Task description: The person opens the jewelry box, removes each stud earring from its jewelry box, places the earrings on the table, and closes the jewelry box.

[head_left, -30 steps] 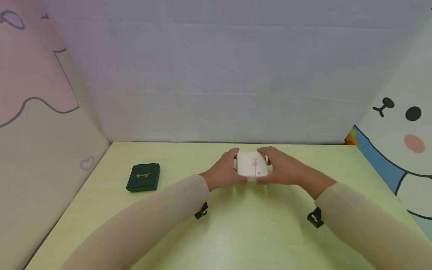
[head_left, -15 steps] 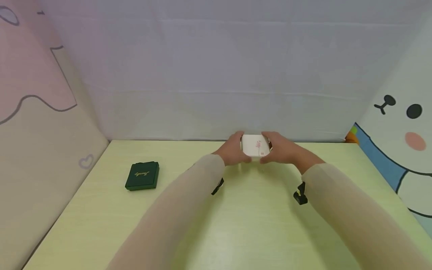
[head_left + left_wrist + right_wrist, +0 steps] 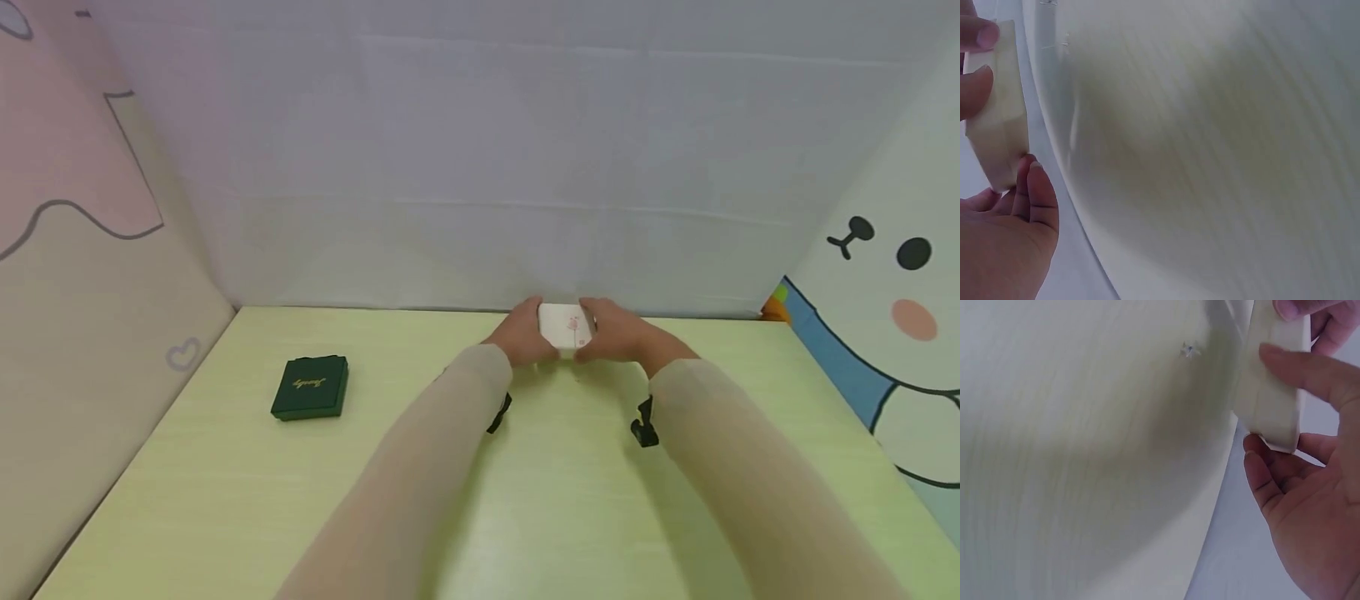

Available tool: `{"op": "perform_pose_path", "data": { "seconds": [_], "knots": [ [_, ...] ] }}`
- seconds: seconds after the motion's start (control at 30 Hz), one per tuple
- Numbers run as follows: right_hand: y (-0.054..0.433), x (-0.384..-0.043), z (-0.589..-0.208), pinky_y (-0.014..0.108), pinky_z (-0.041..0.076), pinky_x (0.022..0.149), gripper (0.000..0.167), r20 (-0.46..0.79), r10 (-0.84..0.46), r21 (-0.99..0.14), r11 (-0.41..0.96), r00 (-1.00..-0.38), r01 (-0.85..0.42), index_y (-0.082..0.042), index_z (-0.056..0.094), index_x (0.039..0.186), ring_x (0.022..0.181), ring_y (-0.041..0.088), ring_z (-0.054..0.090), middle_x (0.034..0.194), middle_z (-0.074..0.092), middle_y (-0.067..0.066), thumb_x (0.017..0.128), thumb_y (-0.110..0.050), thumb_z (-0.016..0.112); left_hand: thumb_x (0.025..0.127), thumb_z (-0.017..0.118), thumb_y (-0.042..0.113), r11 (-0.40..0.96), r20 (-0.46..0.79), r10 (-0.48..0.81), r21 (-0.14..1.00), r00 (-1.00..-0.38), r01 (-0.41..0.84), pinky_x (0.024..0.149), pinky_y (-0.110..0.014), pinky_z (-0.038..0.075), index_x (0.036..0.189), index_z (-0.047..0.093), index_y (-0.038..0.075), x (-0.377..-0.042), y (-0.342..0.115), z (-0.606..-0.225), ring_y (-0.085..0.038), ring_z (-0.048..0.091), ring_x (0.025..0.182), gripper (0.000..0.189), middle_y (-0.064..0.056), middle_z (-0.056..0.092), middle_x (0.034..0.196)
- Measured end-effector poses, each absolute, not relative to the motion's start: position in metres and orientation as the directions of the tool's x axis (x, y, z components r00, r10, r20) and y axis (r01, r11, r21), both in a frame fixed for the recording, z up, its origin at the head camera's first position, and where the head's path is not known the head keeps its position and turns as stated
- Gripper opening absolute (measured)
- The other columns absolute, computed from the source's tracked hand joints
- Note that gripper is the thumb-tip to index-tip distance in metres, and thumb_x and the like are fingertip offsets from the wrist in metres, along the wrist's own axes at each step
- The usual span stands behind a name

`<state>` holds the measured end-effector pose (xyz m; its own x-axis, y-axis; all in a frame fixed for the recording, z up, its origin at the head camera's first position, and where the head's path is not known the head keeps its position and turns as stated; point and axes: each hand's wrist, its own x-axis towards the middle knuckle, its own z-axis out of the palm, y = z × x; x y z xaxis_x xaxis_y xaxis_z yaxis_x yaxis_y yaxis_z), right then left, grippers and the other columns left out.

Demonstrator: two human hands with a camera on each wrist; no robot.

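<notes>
Near the far edge of the table, a small white box with rounded corners and a pink flower print is held between both hands. My left hand grips its left side, thumb on the near face and fingers round the far side. On the opposite side my right hand holds it the same way. Both wrist views show the box raised off the tabletop. A tiny silvery star-shaped piece lies on the table below, in the right wrist view.
A dark green square box with gold lettering lies on the left of the pale yellow-green table. Behind it rises a whitish cloth wall. Cartoon-printed panels stand at the sides. Small glinting bits show on the table.
Both hands have carried the white box away from me, toward the back edge, mostly in the first half second. Since then they have moved only slightly. The green box stays put.
</notes>
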<state>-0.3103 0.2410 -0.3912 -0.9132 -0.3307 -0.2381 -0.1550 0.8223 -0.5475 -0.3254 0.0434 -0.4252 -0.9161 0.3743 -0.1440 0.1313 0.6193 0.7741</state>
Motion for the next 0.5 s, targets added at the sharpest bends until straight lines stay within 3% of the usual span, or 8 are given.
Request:
{"op": "perform_pose_path", "data": {
  "seconds": [0.27,0.5],
  "knots": [
    [0.235,-0.313,-0.404,0.056,0.031,0.114,0.098,-0.247,-0.347,-0.577,0.803,-0.905,-0.151,0.011,0.025,0.156,0.137,0.041,0.038,0.156,0.034,0.03,0.083,-0.017,0.084,0.078,0.091,0.016,0.694,-0.234,0.327,0.718,-0.916,0.065,0.1,-0.036,0.045,0.156,0.036,0.014,-0.332,0.039,-0.439,-0.018,0.057,0.113,0.096,-0.001,0.058,0.135],
    [0.238,-0.316,-0.41,0.057,0.027,0.117,0.101,-0.281,-0.308,-0.548,0.829,-0.909,-0.112,0.008,0.021,0.159,0.143,0.041,0.032,0.161,0.028,0.028,0.083,-0.015,0.082,0.076,0.093,0.019,0.682,-0.243,0.343,0.728,-0.907,0.063,0.103,-0.038,0.045,0.16,0.032,0.012,-0.335,0.043,-0.445,-0.021,0.056,0.118,0.104,-0.004,0.056,0.14]
  ]
}}
